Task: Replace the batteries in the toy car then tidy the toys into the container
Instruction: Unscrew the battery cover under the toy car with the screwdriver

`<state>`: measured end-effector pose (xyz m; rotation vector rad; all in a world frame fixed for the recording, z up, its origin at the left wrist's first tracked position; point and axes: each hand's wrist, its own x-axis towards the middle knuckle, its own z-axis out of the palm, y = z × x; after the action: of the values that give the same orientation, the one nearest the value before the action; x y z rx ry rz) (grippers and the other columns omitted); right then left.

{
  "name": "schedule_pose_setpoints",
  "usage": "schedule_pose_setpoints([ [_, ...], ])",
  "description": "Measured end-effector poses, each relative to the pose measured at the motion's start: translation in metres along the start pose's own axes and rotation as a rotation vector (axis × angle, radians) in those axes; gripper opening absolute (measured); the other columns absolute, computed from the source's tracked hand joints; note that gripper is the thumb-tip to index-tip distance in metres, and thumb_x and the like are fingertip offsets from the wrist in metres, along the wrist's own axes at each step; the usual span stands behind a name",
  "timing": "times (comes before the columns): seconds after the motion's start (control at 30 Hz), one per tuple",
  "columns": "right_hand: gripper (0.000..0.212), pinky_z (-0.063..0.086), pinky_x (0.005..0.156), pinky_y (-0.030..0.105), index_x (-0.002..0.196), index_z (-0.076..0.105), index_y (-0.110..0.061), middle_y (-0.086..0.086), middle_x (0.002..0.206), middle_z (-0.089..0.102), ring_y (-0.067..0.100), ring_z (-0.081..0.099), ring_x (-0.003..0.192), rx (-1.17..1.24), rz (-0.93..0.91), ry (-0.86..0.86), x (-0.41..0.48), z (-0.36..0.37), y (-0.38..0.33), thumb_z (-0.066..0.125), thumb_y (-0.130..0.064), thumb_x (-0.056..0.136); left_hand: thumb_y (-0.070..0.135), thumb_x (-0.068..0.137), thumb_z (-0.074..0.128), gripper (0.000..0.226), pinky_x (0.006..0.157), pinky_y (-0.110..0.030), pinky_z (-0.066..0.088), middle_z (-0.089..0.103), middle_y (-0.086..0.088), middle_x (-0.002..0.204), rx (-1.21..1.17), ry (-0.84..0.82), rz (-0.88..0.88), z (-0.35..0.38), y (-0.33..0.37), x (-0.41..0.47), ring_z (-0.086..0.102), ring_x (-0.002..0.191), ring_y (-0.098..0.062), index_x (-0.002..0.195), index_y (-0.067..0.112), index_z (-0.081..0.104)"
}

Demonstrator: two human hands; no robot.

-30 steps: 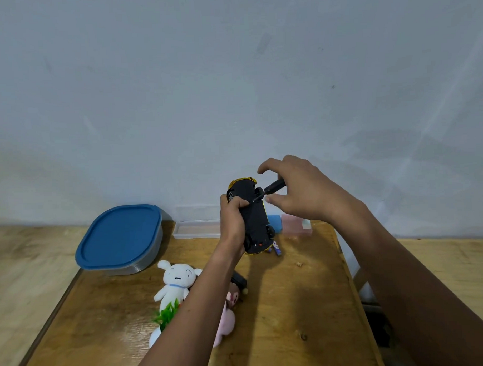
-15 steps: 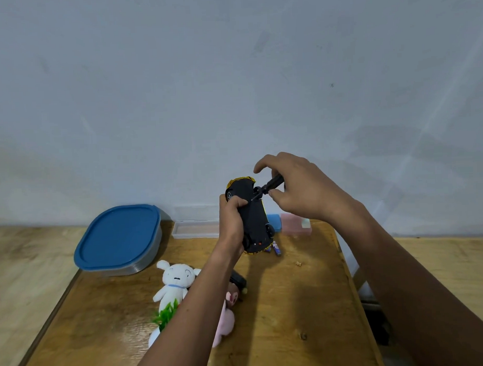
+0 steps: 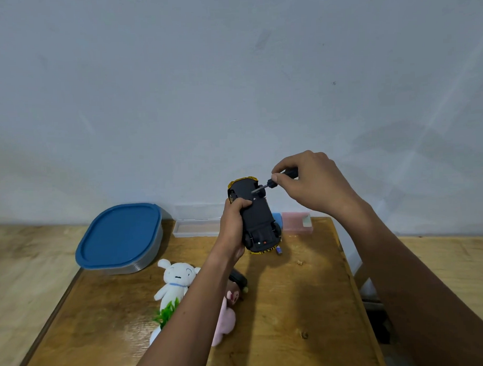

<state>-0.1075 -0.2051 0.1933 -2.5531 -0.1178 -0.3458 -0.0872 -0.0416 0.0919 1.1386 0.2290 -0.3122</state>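
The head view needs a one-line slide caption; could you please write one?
Left hand grips an upturned toy car; right hand holds a screwdriver to its underside, above the wooden table.

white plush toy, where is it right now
In the head view the white plush toy lies on the wooden table, left of centre, just in front of the blue-lidded container, with a green plant at its feet.

The right hand (image 3: pixel 314 185) rose slightly, and its thumb and forefinger drew closer together on the handle of the screwdriver (image 3: pixel 270 184) set against the toy car (image 3: pixel 256 218).
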Motion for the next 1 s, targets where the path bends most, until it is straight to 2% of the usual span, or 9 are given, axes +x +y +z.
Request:
schedule_pose_setpoints([
  [0.17, 0.015, 0.051, 0.079, 0.03, 0.099, 0.079, -0.024, -0.008, 0.098, 0.075, 0.01, 0.066, 0.092, 0.101, 0.073, 0.079, -0.002, 0.011, 0.005, 0.066, -0.029, 0.093, 0.019, 0.095, 0.053, 0.043, 0.07, -0.04, 0.06, 0.067, -0.017, 0.105, 0.021, -0.028, -0.021, 0.0, -0.003, 0.004, 0.069, 0.083, -0.028, 0.136, 0.005, 0.048],
  [0.3, 0.016, 0.054, 0.077, 0.036, 0.095, 0.078, -0.023, -0.002, 0.086, 0.075, 0.019, 0.067, 0.084, 0.079, 0.097, 0.112, -0.009, 0.026, 0.01, 0.064, -0.031, 0.093, 0.029, 0.084, 0.059, 0.061, 0.091, -0.057, 0.055, 0.064, -0.02, 0.11, 0.039, -0.053, -0.009, 0.001, -0.002, 0.003, 0.066, 0.094, -0.034, 0.138, 0.002, 0.046],
  [0.37, 0.015, 0.051, 0.072, 0.031, 0.099, 0.078, -0.025, -0.003, 0.089, 0.075, 0.019, 0.066, 0.085, 0.046, 0.096, 0.098, -0.013, 0.03, 0.014, 0.066, -0.031, 0.091, 0.032, 0.077, 0.061, 0.069, 0.095, -0.06, 0.052, 0.061, -0.02, 0.111, 0.044, -0.05, -0.02, 0.002, -0.002, 0.003, 0.064, 0.097, -0.036, 0.137, 0.001, 0.046],
  [0.5, 0.019, 0.04, 0.055, 0.022, 0.099, 0.077, -0.026, -0.005, 0.086, 0.071, 0.017, 0.061, 0.078, 0.017, 0.09, -0.029, -0.016, 0.036, 0.019, 0.066, -0.022, 0.085, 0.022, 0.096, 0.051, 0.032, 0.074, -0.043, 0.057, 0.059, -0.017, 0.104, 0.09, -0.064, -0.025, 0.003, -0.004, 0.003, 0.063, 0.085, -0.03, 0.124, 0.005, 0.049],
  [0.67, 0.012, 0.043, 0.063, 0.029, 0.091, 0.065, -0.021, -0.002, 0.087, 0.066, 0.018, 0.059, 0.081, 0.148, 0.161, -0.048, -0.016, 0.044, 0.023, 0.062, -0.017, 0.08, 0.018, 0.098, 0.049, 0.023, 0.067, -0.037, 0.057, 0.056, -0.018, 0.105, 0.139, -0.128, -0.046, 0.005, -0.007, 0.004, 0.061, 0.086, -0.028, 0.12, 0.009, 0.049],
  [0.73, 0.01, 0.046, 0.062, 0.02, 0.089, 0.068, -0.019, -0.002, 0.087, 0.069, 0.014, 0.062, 0.079, 0.239, 0.176, -0.033, -0.015, 0.045, 0.025, 0.063, -0.013, 0.082, 0.017, 0.099, 0.049, 0.021, 0.062, -0.034, 0.058, 0.057, -0.017, 0.102, 0.147, -0.149, -0.064, 0.005, -0.007, 0.004, 0.063, 0.081, -0.027, 0.118, 0.009, 0.049],
  [0.8, 0.015, 0.042, 0.058, 0.006, 0.082, 0.071, -0.02, -0.004, 0.084, 0.071, 0.001, 0.061, 0.073, 0.281, 0.163, -0.024, -0.016, 0.044, 0.027, 0.064, -0.007, 0.083, 0.016, 0.099, 0.049, 0.02, 0.058, -0.033, 0.057, 0.058, -0.016, 0.098, 0.156, -0.171, -0.079, 0.006, -0.008, 0.004, 0.064, 0.075, -0.024, 0.117, 0.01, 0.049],
  [0.9, 0.015, 0.04, 0.059, 0.003, 0.08, 0.075, -0.021, -0.009, 0.077, 0.07, -0.01, 0.058, 0.067, 0.3, 0.155, -0.035, -0.017, 0.043, 0.03, 0.07, -0.006, 0.08, 0.017, 0.099, 0.049, 0.024, 0.064, -0.036, 0.058, 0.058, -0.017, 0.103, 0.189, -0.186, -0.087, 0.006, -0.009, 0.004, 0.065, 0.08, -0.026, 0.121, 0.01, 0.049],
  [1.0, 0.012, 0.043, 0.058, 0.006, 0.08, 0.077, -0.02, -0.007, 0.077, 0.071, -0.004, 0.062, 0.069, 0.313, 0.175, -0.056, -0.017, 0.044, 0.033, 0.076, -0.008, 0.077, 0.018, 0.098, 0.05, 0.032, 0.077, -0.043, 0.055, 0.056, -0.018, 0.108, 0.228, -0.201, -0.087, 0.007, -0.011, 0.005, 0.061, 0.091, -0.03, 0.128, 0.007, 0.047],
])
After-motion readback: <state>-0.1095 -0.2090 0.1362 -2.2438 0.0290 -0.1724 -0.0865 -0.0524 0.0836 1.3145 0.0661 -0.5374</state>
